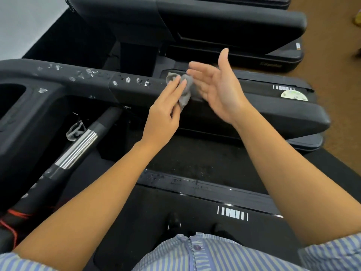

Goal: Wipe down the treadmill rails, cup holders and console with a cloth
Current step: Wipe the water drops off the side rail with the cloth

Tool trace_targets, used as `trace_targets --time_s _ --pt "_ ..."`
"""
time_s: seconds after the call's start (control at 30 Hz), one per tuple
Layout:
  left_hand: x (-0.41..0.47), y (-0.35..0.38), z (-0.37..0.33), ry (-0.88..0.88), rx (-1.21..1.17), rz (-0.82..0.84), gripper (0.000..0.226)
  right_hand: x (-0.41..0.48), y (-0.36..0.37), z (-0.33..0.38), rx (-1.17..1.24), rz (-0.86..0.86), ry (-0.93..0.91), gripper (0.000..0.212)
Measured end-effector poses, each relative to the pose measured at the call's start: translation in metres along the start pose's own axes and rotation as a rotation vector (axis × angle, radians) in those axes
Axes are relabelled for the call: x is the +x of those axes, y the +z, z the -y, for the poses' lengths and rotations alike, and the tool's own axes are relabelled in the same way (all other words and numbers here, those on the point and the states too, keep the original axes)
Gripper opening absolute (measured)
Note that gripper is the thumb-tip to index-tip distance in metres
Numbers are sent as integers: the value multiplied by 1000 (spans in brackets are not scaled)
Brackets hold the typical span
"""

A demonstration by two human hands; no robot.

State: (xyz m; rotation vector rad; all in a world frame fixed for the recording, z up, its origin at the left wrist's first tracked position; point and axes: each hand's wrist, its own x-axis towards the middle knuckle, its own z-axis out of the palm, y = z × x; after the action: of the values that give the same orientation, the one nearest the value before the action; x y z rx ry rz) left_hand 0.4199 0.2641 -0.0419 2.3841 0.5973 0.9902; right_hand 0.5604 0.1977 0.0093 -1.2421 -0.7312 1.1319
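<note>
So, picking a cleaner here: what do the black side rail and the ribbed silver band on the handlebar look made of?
Black side rail: apparently matte moulded plastic; rounded edges, droplets beading on top. Ribbed silver band: likely polished metal, bright glints along grooves; chromed plastic possible.

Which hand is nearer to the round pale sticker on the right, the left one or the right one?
Right. The right hand is open, to the left of the sticker. The left hand holds the grey cloth at the rail, farther left.
</note>
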Motion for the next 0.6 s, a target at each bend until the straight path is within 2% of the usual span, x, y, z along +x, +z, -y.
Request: trace_targets --time_s 0.07,0.13,0.2,0.3,0.37,0.5,0.6 --pt "-12 14 9 81 139 74 47 6 -7 1 -251 -196 -47 64" --pt "-22 29 20 237 351 89 43 12 -12 -1 -445 -323 -59 59" --pt "-27 38 31 355 507 40 41 12 -13 -5 -577 -375 -70 56" --pt "-26 34 43 451 566 -16 36 10 -9 -13 -721 -360 -98 58" --pt "-22 23 50 434 567 -30 35 10 -5 -15 -791 -355 -125 60" --pt "-20 5 60 292 537 -66 38 11 -6 -17 -844 -342 -151 60" --pt "-21 12 55 214 469 -137 35 12 -6 -19 -888 -340 -182 61"
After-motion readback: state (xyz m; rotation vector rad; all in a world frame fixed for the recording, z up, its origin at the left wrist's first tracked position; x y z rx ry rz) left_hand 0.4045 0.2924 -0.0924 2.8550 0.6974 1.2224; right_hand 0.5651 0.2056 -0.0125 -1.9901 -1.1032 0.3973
